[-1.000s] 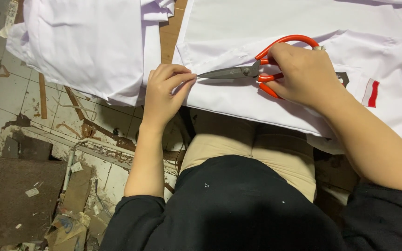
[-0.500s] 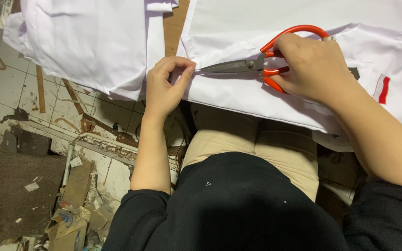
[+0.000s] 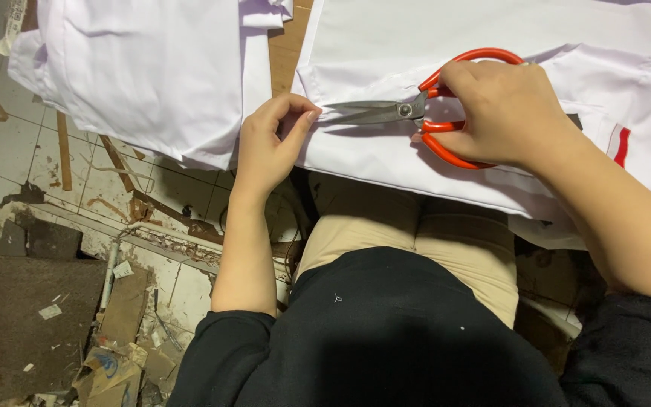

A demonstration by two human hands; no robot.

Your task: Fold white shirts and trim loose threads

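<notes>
My right hand (image 3: 508,113) grips the orange handles of a pair of scissors (image 3: 386,111), whose grey blades point left across a white garment (image 3: 408,53) lying on the work surface. The blade tips reach the garment's left edge. There my left hand (image 3: 271,139) pinches that edge between thumb and fingers, right at the blade tips. A red stripe (image 3: 621,147) shows on the garment to the right of my right wrist.
A second pile of white cloth (image 3: 145,75) lies at the upper left, with a strip of brown board (image 3: 289,41) between the two piles. Below are my beige trousers (image 3: 416,241) and a tiled floor littered with scraps (image 3: 77,249).
Both hands and the scissors keep their hold. The left hand's fingers have closed tighter on the garment edge at the blade tips. The view has shifted slightly.
</notes>
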